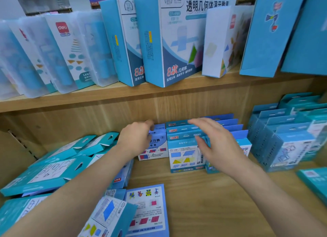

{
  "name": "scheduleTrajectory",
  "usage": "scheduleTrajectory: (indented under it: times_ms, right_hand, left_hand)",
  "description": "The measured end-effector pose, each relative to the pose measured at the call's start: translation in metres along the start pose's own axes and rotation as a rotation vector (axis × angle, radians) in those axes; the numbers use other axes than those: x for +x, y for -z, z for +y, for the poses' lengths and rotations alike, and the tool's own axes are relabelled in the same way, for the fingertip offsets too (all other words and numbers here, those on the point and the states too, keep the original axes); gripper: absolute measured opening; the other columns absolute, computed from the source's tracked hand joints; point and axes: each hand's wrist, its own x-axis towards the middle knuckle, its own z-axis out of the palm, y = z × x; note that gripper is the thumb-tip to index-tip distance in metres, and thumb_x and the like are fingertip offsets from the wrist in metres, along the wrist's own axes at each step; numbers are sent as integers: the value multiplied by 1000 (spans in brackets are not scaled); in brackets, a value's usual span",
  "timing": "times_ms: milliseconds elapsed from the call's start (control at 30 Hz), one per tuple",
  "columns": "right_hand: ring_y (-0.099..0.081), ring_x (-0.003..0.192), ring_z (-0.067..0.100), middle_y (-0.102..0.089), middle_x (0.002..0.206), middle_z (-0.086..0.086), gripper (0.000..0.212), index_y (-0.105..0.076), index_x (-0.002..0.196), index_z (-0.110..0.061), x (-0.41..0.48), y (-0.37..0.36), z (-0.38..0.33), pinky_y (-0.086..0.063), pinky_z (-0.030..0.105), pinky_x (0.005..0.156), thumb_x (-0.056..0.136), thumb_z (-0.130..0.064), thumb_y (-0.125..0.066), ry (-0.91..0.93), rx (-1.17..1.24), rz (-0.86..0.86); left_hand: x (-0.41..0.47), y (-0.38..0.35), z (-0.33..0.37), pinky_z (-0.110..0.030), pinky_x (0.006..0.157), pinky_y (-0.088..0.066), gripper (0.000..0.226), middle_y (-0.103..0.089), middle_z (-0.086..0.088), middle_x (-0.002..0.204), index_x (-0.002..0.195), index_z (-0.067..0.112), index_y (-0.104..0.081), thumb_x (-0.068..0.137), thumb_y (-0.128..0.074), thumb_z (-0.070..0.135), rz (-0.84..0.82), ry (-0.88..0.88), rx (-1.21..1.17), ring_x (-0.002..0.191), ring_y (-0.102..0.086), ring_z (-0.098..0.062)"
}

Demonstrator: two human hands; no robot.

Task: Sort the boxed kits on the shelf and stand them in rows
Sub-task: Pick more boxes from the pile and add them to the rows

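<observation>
On the lower wooden shelf a row of blue boxed kits stands upright against the back panel, one behind another. Left of that row stands a smaller blue-and-white kit box. My left hand reaches in from the lower left, its fingers curled over this small box's top edge. Over the blue row my right hand is spread with straight fingers, the thumb down by the front box's top right corner. Whether it touches the boxes is unclear.
Teal kits lie in a loose heap at the left. Flat blue kits lie at the front. At the right, teal-and-white kits stand in rows. The upper shelf holds large blue boxes and clear cases.
</observation>
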Motion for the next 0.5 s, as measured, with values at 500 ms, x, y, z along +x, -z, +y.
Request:
scheduleTrajectory:
  times_ms: [500]
  right_hand:
    - [-63, 81, 5, -67, 94, -8, 32, -66, 111, -23, -107, 129, 33, -51, 28, 79, 82, -8, -68, -358, -181, -53]
  left_hand:
    - [-49, 39, 135, -37, 80, -49, 27, -65, 9, 110, 110, 31, -62, 91, -46, 22, -1, -657, -205, 101, -60, -19]
